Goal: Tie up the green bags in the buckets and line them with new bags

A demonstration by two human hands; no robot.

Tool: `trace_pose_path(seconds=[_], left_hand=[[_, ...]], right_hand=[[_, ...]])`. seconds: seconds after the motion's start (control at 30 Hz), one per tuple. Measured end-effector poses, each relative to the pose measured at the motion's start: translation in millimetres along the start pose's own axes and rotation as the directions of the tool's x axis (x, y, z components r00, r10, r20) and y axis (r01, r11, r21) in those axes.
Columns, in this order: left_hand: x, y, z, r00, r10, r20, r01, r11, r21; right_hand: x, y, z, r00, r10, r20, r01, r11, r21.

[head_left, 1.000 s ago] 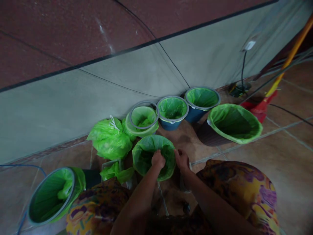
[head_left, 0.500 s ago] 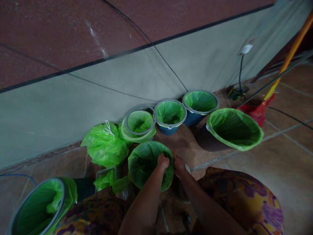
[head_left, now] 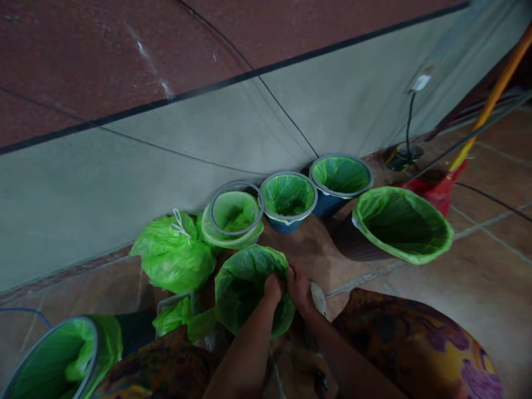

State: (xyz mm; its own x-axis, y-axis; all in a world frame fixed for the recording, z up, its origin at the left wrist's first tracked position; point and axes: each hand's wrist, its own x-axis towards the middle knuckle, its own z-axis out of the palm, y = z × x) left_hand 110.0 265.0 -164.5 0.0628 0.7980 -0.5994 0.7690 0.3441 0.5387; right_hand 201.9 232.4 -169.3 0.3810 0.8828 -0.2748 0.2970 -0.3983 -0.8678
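Note:
Between my knees stands a small bin lined with a green bin liner (head_left: 233, 277), whose edge is folded over the rim. My left hand (head_left: 275, 288) reaches inside the bin, its fingers closed against the liner near the right side of the rim. On the outside of that same side, my right hand (head_left: 300, 287) is closed on the liner's edge. Both hands are close together with the liner between them. Their fingertips are partly hidden. Right behind this bin is another lined bin (head_left: 204, 230), with a loose grey ring (head_left: 211, 221) resting on its top.
Along the wall stand two lined bins with grey rims, a middle one (head_left: 266, 213) and a right one (head_left: 318, 185). A larger bin (head_left: 344, 241) is at right, a tilted bin (head_left: 97, 343) at lower left. A tied green bag (head_left: 174, 257), red dustpan (head_left: 440, 194) and cables lie about.
My hands stay at the right side of the bin's rim, with my right hand turned slightly more against the liner. The view has shifted a little.

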Motion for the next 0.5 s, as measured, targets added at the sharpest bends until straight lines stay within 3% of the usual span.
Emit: trace_pose_path(seconds=[0.1,0.27,0.37,0.43,0.5], left_hand=[[-7.1,2.0,-13.8,0.999,0.028,0.021,-0.03,0.99,0.139],[-11.2,21.5,-55.9,0.971,0.031,-0.237,0.036,0.962,0.272],[0.8,36.8,-83.1,0.902,0.216,-0.373,-0.088,0.939,0.331],[11.6,41.7,-97.9,0.874,0.348,-0.34,-0.192,0.889,0.416],[20.7,39.8,-109.2,0.888,0.407,-0.212,-0.259,0.826,0.5]], right_hand=[[0.8,1.2,-1.2,0.999,-0.003,-0.05,0.001,0.999,-0.051],[18.7,-8.0,-2.9,0.979,-0.089,-0.184,0.077,0.994,-0.073],[31.8,-18.6,1.9,0.976,-0.158,-0.148,0.149,0.986,-0.071],[36.5,-23.8,7.9,0.982,-0.159,-0.102,0.149,0.984,-0.099],[37.0,-26.0,13.5,0.985,-0.166,-0.042,0.159,0.979,-0.13]])
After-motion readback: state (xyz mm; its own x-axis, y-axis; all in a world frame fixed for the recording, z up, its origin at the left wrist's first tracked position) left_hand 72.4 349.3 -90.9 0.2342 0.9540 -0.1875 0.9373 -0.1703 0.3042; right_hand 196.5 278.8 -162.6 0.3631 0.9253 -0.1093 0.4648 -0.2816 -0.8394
